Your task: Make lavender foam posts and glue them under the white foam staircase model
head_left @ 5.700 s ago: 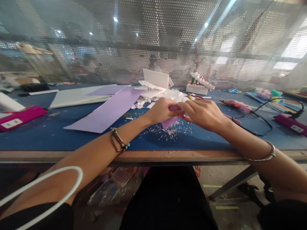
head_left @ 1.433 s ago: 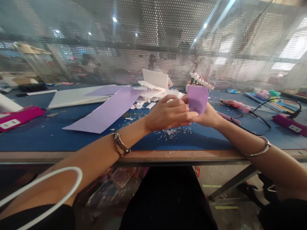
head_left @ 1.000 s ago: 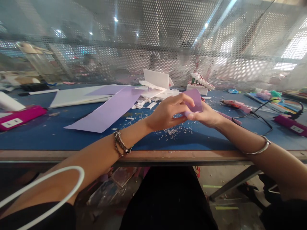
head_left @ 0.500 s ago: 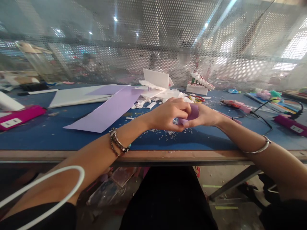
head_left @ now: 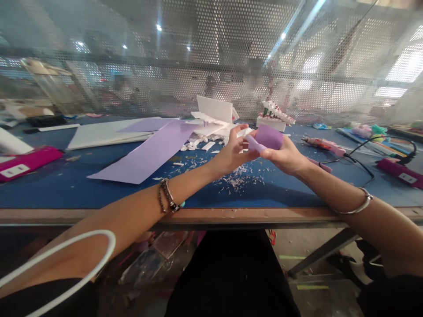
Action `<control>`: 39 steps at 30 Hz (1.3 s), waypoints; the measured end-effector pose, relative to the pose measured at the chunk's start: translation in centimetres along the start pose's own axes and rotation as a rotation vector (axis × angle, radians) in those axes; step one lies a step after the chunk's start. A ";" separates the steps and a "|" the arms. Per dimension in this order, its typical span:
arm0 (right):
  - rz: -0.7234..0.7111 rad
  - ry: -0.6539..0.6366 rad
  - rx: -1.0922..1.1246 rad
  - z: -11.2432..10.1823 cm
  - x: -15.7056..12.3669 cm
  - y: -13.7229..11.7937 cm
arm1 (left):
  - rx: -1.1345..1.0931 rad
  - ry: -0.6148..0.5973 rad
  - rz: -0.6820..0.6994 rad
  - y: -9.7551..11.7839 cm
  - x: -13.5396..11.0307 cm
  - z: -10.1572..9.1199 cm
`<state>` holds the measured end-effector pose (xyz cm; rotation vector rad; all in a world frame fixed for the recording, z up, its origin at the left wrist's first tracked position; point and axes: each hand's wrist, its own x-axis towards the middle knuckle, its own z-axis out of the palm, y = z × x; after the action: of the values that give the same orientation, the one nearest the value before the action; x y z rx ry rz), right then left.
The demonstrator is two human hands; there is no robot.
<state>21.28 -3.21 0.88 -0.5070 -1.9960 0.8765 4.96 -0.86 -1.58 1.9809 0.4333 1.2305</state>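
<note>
Above the blue tabletop, a small curved piece of purple sheet (head_left: 269,137) is between my two hands. My right hand (head_left: 287,157) grips it from the right, with the thumb along its near edge. From the left, my left hand (head_left: 234,150) has thumb and fingers closed round the piece's narrow, pale-purple left end; some fingertips are hidden behind it. White and pale crumbs (head_left: 238,179) lie scattered on the table below the hands. A long purple sheet (head_left: 145,154) is to the left of my left hand.
White foam boards (head_left: 102,134) lie at left, and white scraps (head_left: 198,141) are heaped behind my hands. A pink glue gun (head_left: 325,145) with a black cable rests at right. Magenta power strips (head_left: 42,155) flank the table. Perforated metal mesh (head_left: 185,79) stands at the back.
My left hand has drawn back slightly left and its fingers have lifted off the top of the purple piece. The piece now shows more fully, turned upward in my right hand.
</note>
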 end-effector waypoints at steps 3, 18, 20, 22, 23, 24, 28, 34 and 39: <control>-0.050 0.093 0.015 0.2 0.0 -0.1 | -0.165 -0.054 -0.095 0.4 0.1 0.0; -0.059 0.178 0.003 0.0 0.3 0.2 | -0.258 0.011 -0.129 1.1 0.1 -0.5; -0.061 0.199 -0.020 -0.2 0.3 0.1 | -0.226 0.039 -0.104 1.2 0.2 -0.7; -0.072 0.217 -0.050 -0.3 0.3 0.0 | -0.177 0.019 -0.102 1.2 0.2 -0.9; -0.077 0.215 -0.058 -0.3 0.3 0.0 | -0.161 -0.003 -0.112 1.2 0.2 -0.9; -0.079 0.209 -0.059 -0.2 0.3 -0.1 | -0.159 -0.025 -0.124 1.1 0.2 -1.0; -0.096 0.189 -0.028 0.0 0.3 -0.2 | -0.207 -0.082 -0.147 0.9 0.2 -1.0; -0.188 0.171 -0.171 -0.7 0.3 0.1 | -0.197 0.035 -0.112 0.8 0.3 -1.2; -0.315 0.187 -0.473 -1.9 0.2 -0.4 | -0.153 0.056 -0.182 1.0 0.2 -1.8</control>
<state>22.75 -2.66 1.98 -0.4949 -2.0337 0.1530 3.39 -0.65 -0.29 1.7420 0.5193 1.1705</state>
